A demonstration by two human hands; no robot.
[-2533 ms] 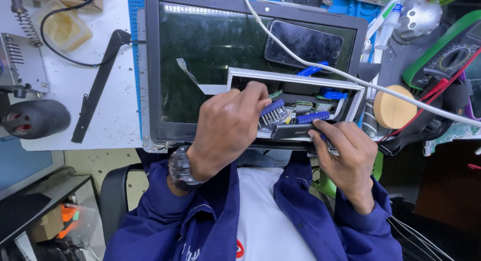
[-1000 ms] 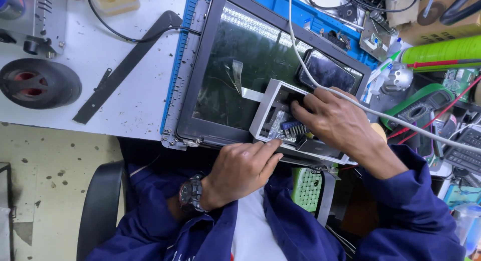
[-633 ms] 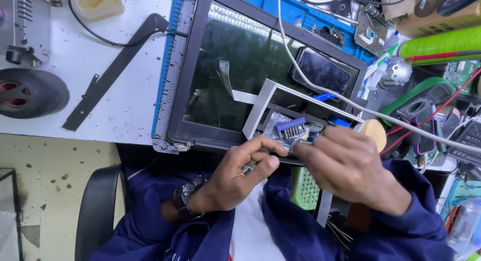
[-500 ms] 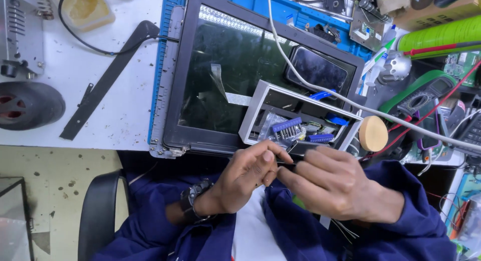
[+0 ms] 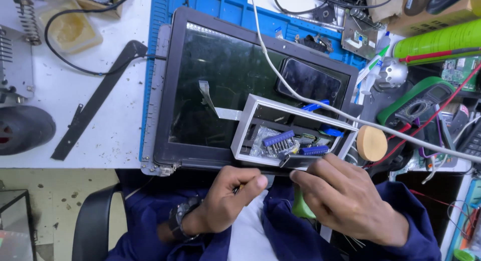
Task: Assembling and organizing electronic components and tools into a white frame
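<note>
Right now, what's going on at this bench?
A person in a blue jacket sits at a cluttered repair bench. The left hand pinches a small slim tool near the bench edge; the right hand grips a thin metal piece at the grey tray of blue screwdriver bits, which rests on a dark laptop screen panel.

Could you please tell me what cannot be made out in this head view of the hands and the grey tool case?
- Left hand: its curled fingers hide the thin tool in its grip.
- Right hand: covers the near rim of the grey case.
- Blue bit holders: bits too small to identify.
- Laptop screen: partly hidden under the case.
</note>
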